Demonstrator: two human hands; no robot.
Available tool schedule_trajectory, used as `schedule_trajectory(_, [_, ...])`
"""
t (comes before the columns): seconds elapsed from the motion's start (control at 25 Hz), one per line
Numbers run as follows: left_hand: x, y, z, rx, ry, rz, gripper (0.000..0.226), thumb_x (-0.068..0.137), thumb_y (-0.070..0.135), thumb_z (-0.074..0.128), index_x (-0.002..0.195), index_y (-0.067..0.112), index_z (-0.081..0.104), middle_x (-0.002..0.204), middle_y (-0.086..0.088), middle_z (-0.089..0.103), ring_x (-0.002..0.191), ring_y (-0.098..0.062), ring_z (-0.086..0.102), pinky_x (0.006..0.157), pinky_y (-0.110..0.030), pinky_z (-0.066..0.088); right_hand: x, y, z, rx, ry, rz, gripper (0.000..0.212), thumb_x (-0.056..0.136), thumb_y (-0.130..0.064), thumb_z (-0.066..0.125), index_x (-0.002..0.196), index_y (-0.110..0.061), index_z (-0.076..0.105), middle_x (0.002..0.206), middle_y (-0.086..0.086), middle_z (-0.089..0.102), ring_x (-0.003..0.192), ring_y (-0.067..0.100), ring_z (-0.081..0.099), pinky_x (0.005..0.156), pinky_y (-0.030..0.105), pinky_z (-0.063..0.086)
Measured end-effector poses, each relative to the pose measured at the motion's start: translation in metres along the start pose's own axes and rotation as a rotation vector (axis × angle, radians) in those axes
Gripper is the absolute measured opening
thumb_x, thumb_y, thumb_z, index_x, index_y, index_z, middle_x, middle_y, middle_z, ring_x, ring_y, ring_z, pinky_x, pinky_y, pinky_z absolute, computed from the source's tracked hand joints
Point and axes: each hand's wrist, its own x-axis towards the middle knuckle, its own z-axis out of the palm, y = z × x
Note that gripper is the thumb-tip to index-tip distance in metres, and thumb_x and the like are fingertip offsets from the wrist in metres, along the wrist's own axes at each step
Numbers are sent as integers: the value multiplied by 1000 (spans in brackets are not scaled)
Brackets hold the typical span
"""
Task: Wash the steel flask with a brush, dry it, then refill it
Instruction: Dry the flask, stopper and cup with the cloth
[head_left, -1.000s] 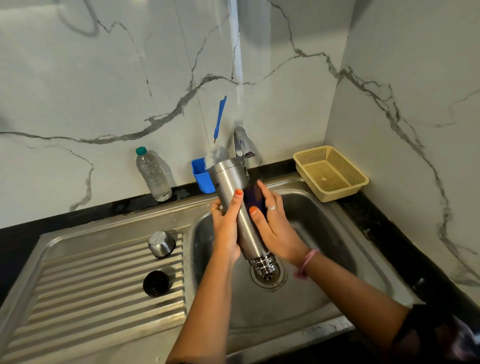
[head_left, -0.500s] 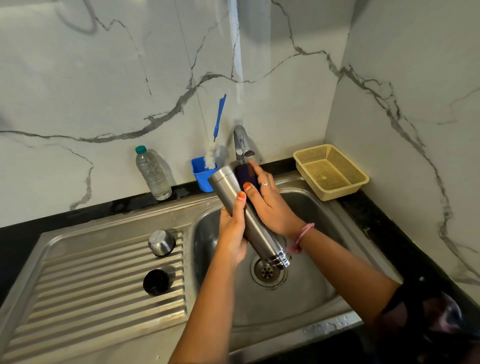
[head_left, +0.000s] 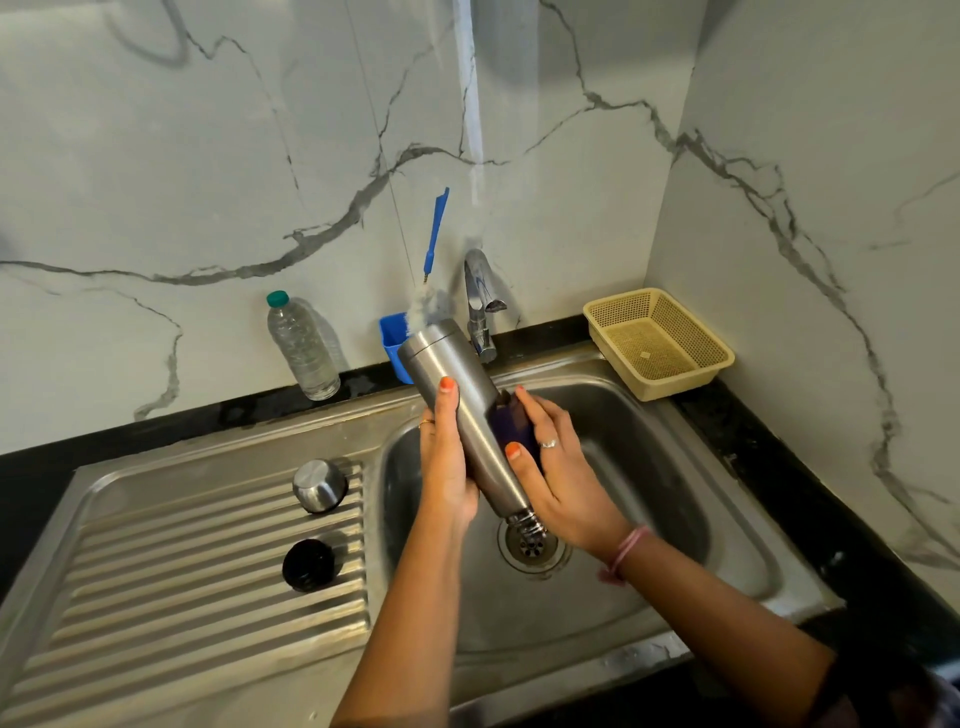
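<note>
The flask (head_left: 460, 410) is held over the sink (head_left: 649, 499) basin, upside down and tilted, its threaded mouth pointing down right above the drain (head_left: 532, 545) and its base up near the tap (head_left: 480, 304). The left hand (head_left: 447, 462) has its grip curled round the flask's left side, thumb lying up along the steel. The right hand (head_left: 556, 478) presses a dark purple sponge (head_left: 511, 428) against the flask's right side, fingers and thumb pinching the sponge (it's mostly hidden under the fingers, so I can't tell its exact shape).

Left of the sink basin, on the ribbed drainboard (head_left: 197, 571), sit a steel cap (head_left: 319, 486) and, nearer the camera, a black stopper (head_left: 309, 565). Behind the sink on the bench, left of the tap, are a blue holder (head_left: 395, 343) with a bottle brush (head_left: 435, 244) standing in it, and further left a clear water bottle (head_left: 303, 345) with a green cap. Right of the tap sits a yellow basket (head_left: 660, 343).
</note>
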Motion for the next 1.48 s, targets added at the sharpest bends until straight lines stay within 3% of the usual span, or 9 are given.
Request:
schedule_trajectory(0.16, [-7,-5,0,129,-134,4,69,74,59,63,128,17,56,116,-10,71,104,-21,69,85,-35,53,48,-26,-12,43,61,-20,63,96,-44,36,152,-30,9,146,0,21,130,18,36,110,39,37])
schedule_trajectory(0.4, [-5,-3,5,112,-115,-16,38,96,47,46,122,21,59,111,-7,73,105,-19,68,89,-37,54,74,-37,-18,-24,37,-42,61,94,-49,36,150,-38,11,143,1,27,128,22,39,106,44,39])
schedule_trajectory(0.56, [2,5,2,14,17,-36,51,97,51,41,134,17,52,116,-12,69,106,-23,66,81,-34,54,16,-3,-2,-83,13,-23,61,94,-50,37,148,-45,9,147,-6,23,127,16,40,105,38,42])
schedule_trajectory(0.76, [5,8,-2,0,119,-83,53,94,59,42,132,22,48,121,-14,62,106,-24,60,91,-40,50,-27,14,11,45,36,11,60,92,-50,38,144,-52,8,141,-11,25,118,8,46,98,29,47])
schedule_trajectory(0.88, [5,3,-2,31,73,-70,78,73,72,62,135,27,44,120,-12,64,107,-26,64,89,-44,55,-3,1,2,18,-1,34,58,96,-45,40,146,-45,10,139,-7,28,116,5,44,98,20,42])
schedule_trajectory(0.96, [3,-2,-4,53,4,-53,84,64,63,76,133,26,47,119,-12,67,107,-27,67,87,-45,56,24,-11,-7,35,-20,64,58,100,-41,40,150,-39,11,136,-4,30,114,6,45,96,17,36])
schedule_trajectory(1.12, [-1,-11,2,128,-87,-76,71,72,62,68,128,22,55,117,-10,70,106,-23,68,88,-41,55,73,-28,-21,98,36,64,58,101,-35,40,152,-31,14,134,4,35,114,10,45,102,23,34])
schedule_trajectory(1.28, [-1,-16,4,123,-100,-82,43,95,53,45,126,26,55,107,-3,74,102,-19,69,84,-37,54,71,-24,-16,1,2,12,59,98,-46,38,150,-40,12,142,1,30,124,18,43,107,39,39])
schedule_trajectory(1.48, [3,-8,3,56,82,-64,88,64,56,79,136,21,44,116,-10,68,102,-25,68,76,-35,56,8,4,-3,-104,-18,16,62,93,-55,34,149,-43,11,145,-3,27,126,16,40,105,37,40])
